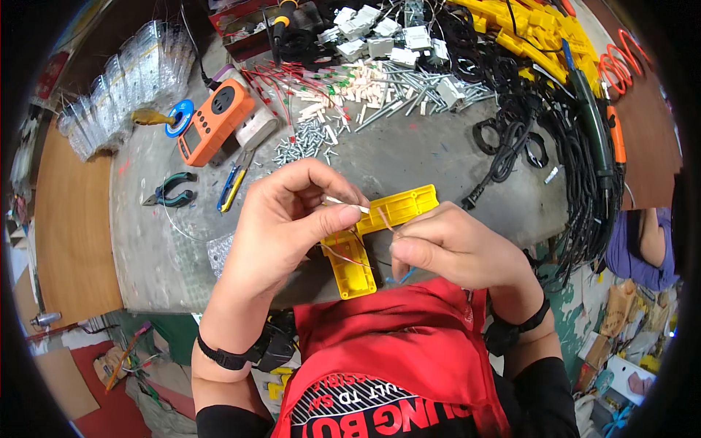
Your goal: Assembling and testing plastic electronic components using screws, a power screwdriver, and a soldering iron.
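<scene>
My left hand (296, 212) is closed, pinching a small white tube-like piece (352, 205) between thumb and forefinger. Just right of it, my right hand (456, 244) is closed on a thin brown wire (385, 218), whose end points up toward the white piece. The two appear slightly apart. Beneath both hands lies an open yellow plastic housing (355, 280), angled, with ribbed hollows and thin wires across it. Part of it is hidden by my fingers. A bit of blue wire (403, 277) shows below my right hand.
An orange meter with a socket (216, 123), pliers (174, 191) and a yellow-blue cutter (235, 184) lie to the left. Small screws (301, 143), white pieces and long bolts are heaped behind my hands. Black cables (504, 150) and yellow housings (533, 36) crowd the right.
</scene>
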`<state>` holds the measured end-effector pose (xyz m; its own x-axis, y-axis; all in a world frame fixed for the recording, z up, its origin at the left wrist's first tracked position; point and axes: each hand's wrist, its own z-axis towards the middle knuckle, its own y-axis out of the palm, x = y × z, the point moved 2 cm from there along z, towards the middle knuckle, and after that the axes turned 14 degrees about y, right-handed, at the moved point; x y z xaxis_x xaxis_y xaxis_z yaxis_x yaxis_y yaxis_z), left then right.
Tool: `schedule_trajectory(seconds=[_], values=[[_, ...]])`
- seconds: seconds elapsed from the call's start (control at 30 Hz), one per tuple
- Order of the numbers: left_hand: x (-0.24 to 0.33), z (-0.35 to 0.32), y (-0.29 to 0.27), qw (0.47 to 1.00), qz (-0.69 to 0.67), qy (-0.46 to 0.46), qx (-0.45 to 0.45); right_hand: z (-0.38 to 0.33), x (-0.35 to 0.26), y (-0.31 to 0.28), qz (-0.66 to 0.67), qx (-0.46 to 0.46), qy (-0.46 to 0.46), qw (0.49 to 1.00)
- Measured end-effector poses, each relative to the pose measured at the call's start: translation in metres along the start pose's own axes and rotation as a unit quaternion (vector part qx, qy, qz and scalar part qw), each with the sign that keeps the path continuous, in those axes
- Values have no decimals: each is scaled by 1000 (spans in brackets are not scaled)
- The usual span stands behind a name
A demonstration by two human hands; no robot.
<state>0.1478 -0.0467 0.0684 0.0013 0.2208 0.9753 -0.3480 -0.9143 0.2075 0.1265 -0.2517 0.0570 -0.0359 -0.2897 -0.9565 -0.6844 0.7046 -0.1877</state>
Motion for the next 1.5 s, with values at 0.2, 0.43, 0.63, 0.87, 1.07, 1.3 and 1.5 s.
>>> schedule_trajectory(seconds=[0.2, 0.43, 0.63, 0.87, 1.07, 1.3, 1.5], values=[[-1, -2, 1, 999, -34, -30, -14, -3, -3, -3, 6, -57, 21, 998], [3, -2, 4, 999, -17, -34, -36, -2, 0, -3, -8, -94, 22, 995], [4, 1, 5, 997, 7, -39, -64, -4, -1, -6, -11, -109, 21, 994], [4, 3, 3, 997, 17, -25, -69, -6, -6, -8, -7, -130, 13, 991], [6, 4, 3, 995, 14, -40, -94, -5, -5, -13, 33, -149, 61, 986], [10, 4, 2, 995, 16, -35, -97, -7, -5, -16, 59, -137, 97, 984], [11, 1, 8, 995, 46, -23, -83, -8, -6, -16, 47, -120, 106, 986]])
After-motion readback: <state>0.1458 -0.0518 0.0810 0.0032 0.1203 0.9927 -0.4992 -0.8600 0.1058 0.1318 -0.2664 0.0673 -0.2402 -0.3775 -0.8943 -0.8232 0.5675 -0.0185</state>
